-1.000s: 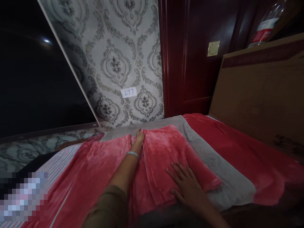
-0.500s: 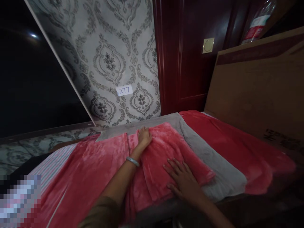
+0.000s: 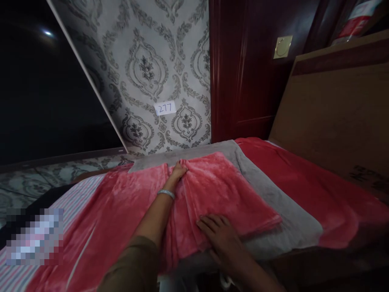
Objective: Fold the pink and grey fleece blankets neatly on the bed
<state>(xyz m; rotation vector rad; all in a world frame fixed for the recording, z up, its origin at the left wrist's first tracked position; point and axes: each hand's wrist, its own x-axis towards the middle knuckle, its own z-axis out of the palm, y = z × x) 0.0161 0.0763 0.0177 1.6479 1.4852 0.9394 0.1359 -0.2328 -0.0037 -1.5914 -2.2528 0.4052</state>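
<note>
A folded piece of pinkish-red plush fabric (image 3: 231, 190) lies over a grey cloth in front of me. My left hand (image 3: 179, 170), with a band on its wrist, is closed on the fabric near its far edge, and small creases fan out from the grip. Closer to me, my right hand (image 3: 217, 233) rests on the near part of the same fabric. Its fingers lie over the top, and the thumb is apart from them, low and dim. More red plush fabric (image 3: 130, 207) spreads to the left, beside my left forearm.
The grey cloth (image 3: 273, 202) extends under and to the right of the folded fabric. Further right lie a red cloth (image 3: 291, 182) and a large cardboard box (image 3: 334, 109) with a bottle (image 3: 355, 24) above it. A dark screen (image 3: 54, 89) stands at the left; striped cloth (image 3: 79, 194) lies below it.
My left hand has closed tighter, gathering the fabric at the far edge. My right hand has slid left and toward me, its fingers now closer together. The view has shifted slightly.
</note>
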